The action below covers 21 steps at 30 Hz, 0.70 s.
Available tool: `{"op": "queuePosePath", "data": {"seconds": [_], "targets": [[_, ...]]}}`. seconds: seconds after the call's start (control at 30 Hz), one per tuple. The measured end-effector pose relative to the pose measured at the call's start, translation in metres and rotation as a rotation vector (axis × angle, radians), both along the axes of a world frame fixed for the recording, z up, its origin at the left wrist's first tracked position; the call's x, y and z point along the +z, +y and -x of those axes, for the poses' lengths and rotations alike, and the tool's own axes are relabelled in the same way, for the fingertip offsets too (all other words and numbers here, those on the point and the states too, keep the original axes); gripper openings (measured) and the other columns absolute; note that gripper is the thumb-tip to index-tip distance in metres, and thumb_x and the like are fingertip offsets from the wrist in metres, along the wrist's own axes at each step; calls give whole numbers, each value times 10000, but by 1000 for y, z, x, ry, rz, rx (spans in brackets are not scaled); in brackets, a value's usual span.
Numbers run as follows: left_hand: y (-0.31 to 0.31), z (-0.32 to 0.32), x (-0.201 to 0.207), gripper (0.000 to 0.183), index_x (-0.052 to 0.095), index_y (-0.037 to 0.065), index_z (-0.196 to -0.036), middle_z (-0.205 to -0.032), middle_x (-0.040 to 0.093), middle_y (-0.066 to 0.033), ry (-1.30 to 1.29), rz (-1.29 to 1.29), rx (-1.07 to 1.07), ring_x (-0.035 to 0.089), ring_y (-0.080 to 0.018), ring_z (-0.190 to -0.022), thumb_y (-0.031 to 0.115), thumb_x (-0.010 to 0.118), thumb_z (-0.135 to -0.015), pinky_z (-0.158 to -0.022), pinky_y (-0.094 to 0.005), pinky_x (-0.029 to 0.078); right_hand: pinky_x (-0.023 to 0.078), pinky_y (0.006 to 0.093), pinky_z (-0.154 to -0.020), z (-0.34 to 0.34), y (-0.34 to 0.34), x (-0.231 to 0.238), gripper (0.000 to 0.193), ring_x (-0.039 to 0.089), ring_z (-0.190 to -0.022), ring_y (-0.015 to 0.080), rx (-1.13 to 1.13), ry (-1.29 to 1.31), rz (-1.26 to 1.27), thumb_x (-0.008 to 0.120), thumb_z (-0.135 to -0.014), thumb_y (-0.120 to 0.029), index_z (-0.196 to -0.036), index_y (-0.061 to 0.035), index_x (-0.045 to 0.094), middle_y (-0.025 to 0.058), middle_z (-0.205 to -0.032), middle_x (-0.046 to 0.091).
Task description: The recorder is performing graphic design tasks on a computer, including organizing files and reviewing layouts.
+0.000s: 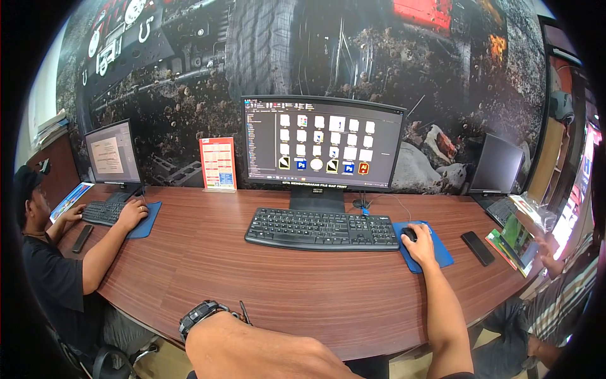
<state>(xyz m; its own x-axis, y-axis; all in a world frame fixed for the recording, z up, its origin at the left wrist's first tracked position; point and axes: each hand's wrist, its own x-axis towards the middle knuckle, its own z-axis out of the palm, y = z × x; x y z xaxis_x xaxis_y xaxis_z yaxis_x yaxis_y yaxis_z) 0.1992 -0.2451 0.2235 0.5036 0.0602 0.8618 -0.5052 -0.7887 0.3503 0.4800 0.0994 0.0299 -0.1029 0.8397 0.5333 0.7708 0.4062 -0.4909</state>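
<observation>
My right hand (419, 243) rests over a black computer mouse (409, 234), its fingers curved round it, on a blue mouse pad (444, 254). My left hand (265, 350) shows large and close at the lower edge, bent at the wrist, with a black watch (203, 314) on that wrist. Its fingers are out of sight. In front of me lies a black keyboard (322, 229), just left of the mouse pad. Behind it stands a monitor (325, 142), lit with a dark window of file and folder icons.
A red-and-white sign (218, 164) stands left of the monitor. A black phone (478, 248) lies right of the mouse pad. At left, a person (47, 252) uses another keyboard (102, 213) and mouse. Another person (565, 290) sits at right beside leaflets (512, 243) and a dark monitor (497, 163).
</observation>
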Motion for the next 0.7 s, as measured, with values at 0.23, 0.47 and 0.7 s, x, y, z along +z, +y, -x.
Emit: {"op": "queuePosePath", "data": {"seconds": [0.23, 0.47, 0.7], "targets": [[2, 6, 26, 891, 545, -181, -1250, -896, 675, -242, 170, 22, 7, 698, -319, -671, 649, 517, -928, -472, -352, 544, 459, 417, -991, 4, -5, 2, 438, 569, -1149, 349, 3, 32, 0, 718, -828, -268, -1200, -45, 659, 160, -1206, 586], [-9, -13, 33, 641, 625, -117, -1114, -855, 692, -183, 253, 60, 130, 698, -263, -662, 492, 585, -919, -475, -322, 536, 480, 421, -990, 3, 1, -2, 498, 576, -1187, 337, 15, 8, 13, 719, -839, -354, -1248, -80, 643, 153, -1248, 572], [-21, -45, 47, 202, 723, 6, -807, -859, 729, -131, 278, 193, 468, 725, -229, -738, 202, 726, -855, -616, -312, 585, 447, 428, -1047, 5, 3, -3, 534, 538, -1246, 347, -21, 51, 90, 688, -848, -373, -1295, -89, 617, 146, -1335, 525]]}}
